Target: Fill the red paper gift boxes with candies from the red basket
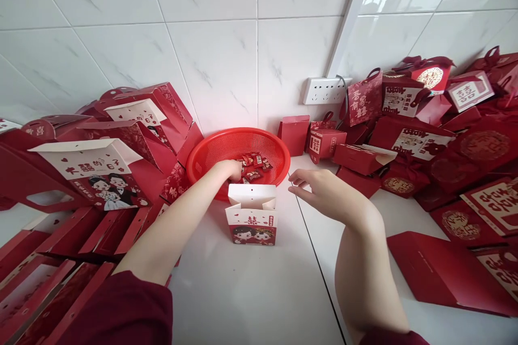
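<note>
My left hand [231, 170] reaches into a red plastic colander [238, 143], its fingers down among small red-wrapped candies [256, 167]. The fingertips are hidden, so whether they grip a candy does not show. In front of the colander a red and white gift box [253, 223] stands upright with its top flaps open and a cartoon couple on its front. To the right of the colander and box, my right hand [309, 183] hovers over the white surface. Its fingers are apart and hold nothing.
Flat and folded red gift boxes [101, 172] crowd the left side. On the right, many filled-out red boxes [429, 145] are piled up against the tiled wall [210, 64]. A power strip [326, 90] is fixed low on the wall, with a grey cable leading from it.
</note>
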Tool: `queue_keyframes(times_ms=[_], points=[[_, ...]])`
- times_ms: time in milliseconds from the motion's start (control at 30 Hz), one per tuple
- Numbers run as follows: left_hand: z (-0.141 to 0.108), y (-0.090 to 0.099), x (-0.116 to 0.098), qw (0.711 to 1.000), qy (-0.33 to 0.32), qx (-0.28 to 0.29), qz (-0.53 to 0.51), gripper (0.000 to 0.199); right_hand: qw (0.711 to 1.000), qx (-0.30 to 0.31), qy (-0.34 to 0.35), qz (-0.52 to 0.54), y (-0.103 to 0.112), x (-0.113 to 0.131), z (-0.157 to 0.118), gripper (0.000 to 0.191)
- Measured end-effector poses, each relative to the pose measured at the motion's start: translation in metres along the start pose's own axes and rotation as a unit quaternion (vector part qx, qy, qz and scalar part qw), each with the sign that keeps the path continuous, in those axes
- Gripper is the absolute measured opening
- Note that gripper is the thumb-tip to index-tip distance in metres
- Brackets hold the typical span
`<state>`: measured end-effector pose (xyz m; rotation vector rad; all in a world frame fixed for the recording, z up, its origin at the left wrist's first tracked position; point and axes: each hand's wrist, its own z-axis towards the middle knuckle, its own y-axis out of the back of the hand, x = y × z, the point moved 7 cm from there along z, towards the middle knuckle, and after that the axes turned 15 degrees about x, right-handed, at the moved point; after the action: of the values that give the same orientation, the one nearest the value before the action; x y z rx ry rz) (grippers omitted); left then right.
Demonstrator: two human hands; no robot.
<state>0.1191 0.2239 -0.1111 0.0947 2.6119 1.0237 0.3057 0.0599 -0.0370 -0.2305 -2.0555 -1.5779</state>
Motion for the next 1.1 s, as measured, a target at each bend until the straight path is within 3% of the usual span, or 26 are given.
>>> queue_keyframes(times_ms=[100, 167, 267, 333, 400, 533, 600, 700, 867, 1000, 1100], points=[[-0.034, 0.014, 0.010, 0.998, -0.022, -0.043, -0.044, 0.018, 1.000, -0.009, 0.007, 0.008, 0.002, 0.001, -0.002, 0.022], [-0.067, 0.021, 0.012, 0.988, -0.070, -0.112, -0.084, 0.022, 0.999, -0.019, 0.019, 0.017, 0.003, 0.003, -0.001, 0.023], [-0.119, 0.016, 0.011, 0.957, -0.156, -0.190, -0.151, 0.034, 0.997, -0.038, 0.053, 0.044, 0.005, 0.010, 0.002, 0.021], [-0.145, 0.004, 0.006, 0.920, -0.237, -0.192, -0.244, 0.035, 0.991, -0.067, 0.087, 0.077, 0.007, 0.019, 0.003, 0.021], [-0.158, -0.010, -0.001, 0.900, -0.286, -0.159, -0.287, 0.034, 0.978, -0.094, 0.133, 0.128, 0.009, 0.031, 0.003, 0.023], [-0.163, -0.026, -0.017, 0.890, -0.326, -0.112, -0.300, 0.033, 0.949, -0.079, 0.220, 0.214, 0.001, 0.056, 0.007, 0.040], [-0.162, -0.029, -0.023, 0.893, -0.332, -0.109, -0.282, 0.031, 0.940, -0.072, 0.237, 0.232, -0.005, 0.062, 0.012, 0.033], [-0.164, -0.028, -0.028, 0.902, -0.332, -0.126, -0.245, 0.024, 0.927, -0.099, 0.243, 0.268, -0.008, 0.060, 0.017, 0.019], [-0.171, -0.029, -0.025, 0.935, -0.272, -0.176, -0.144, 0.026, 0.894, -0.123, 0.261, 0.344, -0.009, 0.057, 0.020, 0.023], [-0.166, -0.034, -0.024, 0.941, -0.268, -0.155, -0.134, 0.035, 0.897, -0.138, 0.240, 0.345, -0.012, 0.058, 0.020, 0.033], [-0.167, -0.029, -0.023, 0.928, -0.275, -0.193, -0.158, 0.039, 0.904, -0.147, 0.220, 0.335, -0.014, 0.058, 0.021, 0.048]])
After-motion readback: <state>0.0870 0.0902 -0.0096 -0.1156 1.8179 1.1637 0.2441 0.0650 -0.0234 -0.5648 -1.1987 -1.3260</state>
